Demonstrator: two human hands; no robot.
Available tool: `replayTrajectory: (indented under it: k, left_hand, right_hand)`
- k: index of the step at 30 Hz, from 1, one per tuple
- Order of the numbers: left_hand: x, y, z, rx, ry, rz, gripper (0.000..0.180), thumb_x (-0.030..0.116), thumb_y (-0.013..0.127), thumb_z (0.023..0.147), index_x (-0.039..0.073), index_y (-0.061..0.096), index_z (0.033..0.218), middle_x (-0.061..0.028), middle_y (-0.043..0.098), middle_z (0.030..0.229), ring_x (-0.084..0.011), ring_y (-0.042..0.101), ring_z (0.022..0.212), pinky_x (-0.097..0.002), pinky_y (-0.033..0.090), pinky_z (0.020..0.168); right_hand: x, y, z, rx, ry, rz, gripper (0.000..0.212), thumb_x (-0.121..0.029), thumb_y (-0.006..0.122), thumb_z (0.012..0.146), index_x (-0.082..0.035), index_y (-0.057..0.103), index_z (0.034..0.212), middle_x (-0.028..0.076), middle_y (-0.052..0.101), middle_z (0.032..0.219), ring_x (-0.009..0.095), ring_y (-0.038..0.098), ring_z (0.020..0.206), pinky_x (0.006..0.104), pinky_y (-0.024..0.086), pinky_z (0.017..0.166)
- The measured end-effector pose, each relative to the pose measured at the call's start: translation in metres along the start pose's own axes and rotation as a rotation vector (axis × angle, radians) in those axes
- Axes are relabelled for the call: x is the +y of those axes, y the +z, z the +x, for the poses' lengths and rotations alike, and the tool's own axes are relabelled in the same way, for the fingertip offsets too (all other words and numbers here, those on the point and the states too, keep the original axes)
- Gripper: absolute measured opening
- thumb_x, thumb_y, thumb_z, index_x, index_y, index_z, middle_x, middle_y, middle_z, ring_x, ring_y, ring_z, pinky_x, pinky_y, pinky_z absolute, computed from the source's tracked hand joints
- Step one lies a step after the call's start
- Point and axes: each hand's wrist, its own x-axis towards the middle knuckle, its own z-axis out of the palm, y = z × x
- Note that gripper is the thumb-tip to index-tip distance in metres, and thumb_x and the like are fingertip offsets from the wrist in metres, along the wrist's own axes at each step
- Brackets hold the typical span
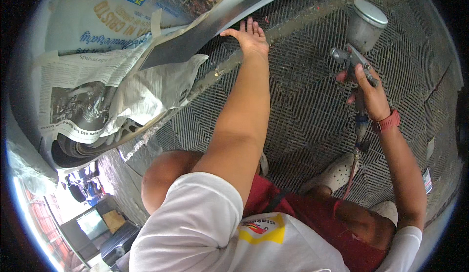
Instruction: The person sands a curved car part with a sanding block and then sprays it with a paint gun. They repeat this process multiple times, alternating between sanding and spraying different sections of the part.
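Right hand (372, 94) wrapped round the handle of a spray gun (351, 59), metal cup (365, 25) on top, slightly tilted, hose (359, 133) trailing down toward the shoes; gun is over the ribbed floor mat (308, 106), well apart from the car panel, nozzle facing roughly left. Left hand (254, 41) empty, fingers spread, by the lower edge of the dark panel strip (178, 42); can't tell if it touches. No spray visible, trigger squeeze unclear. Step looks like checking the strip's edge by feel or gauging the area around a spray pass. To do it well: light fingertips only, no smearing, and left hand out of the nozzle's line before any trigger pull. Gun should probably sit square to the strip, gap even along the curve, wrist firm, strokes overlapping, trigger released at each end. Cup best near upright so nothing leaks past the lid. Hose wants slack, off the panel and shoes. Masking newspaper (80, 79) covers body and part of the wheel (115, 135); its loose corner beside the strip could flap into wet paint, so press it down first.
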Motion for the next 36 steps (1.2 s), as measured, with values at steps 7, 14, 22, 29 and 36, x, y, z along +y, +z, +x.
replayTrajectory:
  k: [7,14,22,29,36]
  left_hand:
    - [-0.02,0.01,0.009,-0.156,-0.084,-0.082,0.132,0.105,0.025,0.07,0.012,0.02,0.165,-0.0012,0.047,0.158,-0.0176,0.057,0.106,-0.0292,0.046,0.081]
    - [-0.052,0.051,0.026,-0.258,-0.206,0.074,0.108,0.088,0.038,0.087,0.011,0.029,0.162,-0.0028,0.056,0.149,-0.0148,0.06,0.106,-0.0246,0.049,0.08]
    - [-0.068,0.05,0.003,-0.183,-0.2,0.179,0.103,0.084,0.041,0.089,0.007,0.038,0.157,-0.0008,0.064,0.131,-0.0121,0.06,0.095,-0.0247,0.049,0.079]
    - [-0.039,0.029,0.011,0.043,0.031,0.48,0.077,0.069,0.054,0.098,0.0,0.062,0.131,-0.0058,0.072,0.114,-0.013,0.057,0.082,-0.0287,0.05,0.076]
    - [-0.019,0.0,0.024,0.129,0.223,0.565,0.07,0.065,0.063,0.096,-0.002,0.068,0.117,-0.0093,0.073,0.115,-0.0171,0.06,0.088,-0.0349,0.051,0.08]
  right_hand:
    - [0.006,0.01,0.0,-0.06,-0.071,0.005,0.057,-0.05,0.05,0.108,-0.013,0.05,0.152,0.004,0.072,0.104,0.01,0.067,0.093,0.0236,0.051,0.055]
    - [0.002,0.015,-0.014,-0.054,-0.089,0.01,0.056,-0.053,0.048,0.107,-0.014,0.054,0.148,0.003,0.074,0.104,0.009,0.067,0.093,0.0227,0.047,0.055]
    - [0.021,-0.009,-0.01,-0.037,-0.068,-0.155,0.053,-0.052,0.051,0.106,-0.013,0.058,0.142,0.002,0.075,0.112,0.01,0.069,0.104,0.0252,0.052,0.061]
    - [0.049,-0.029,-0.008,0.023,0.034,-0.162,0.053,-0.054,0.054,0.105,-0.014,0.06,0.138,0.002,0.074,0.115,0.011,0.069,0.107,0.025,0.053,0.065]
    - [0.061,-0.031,0.0,0.086,-0.005,-0.207,0.054,-0.057,0.055,0.103,-0.014,0.063,0.133,0.002,0.075,0.115,0.011,0.07,0.104,0.0249,0.052,0.064]
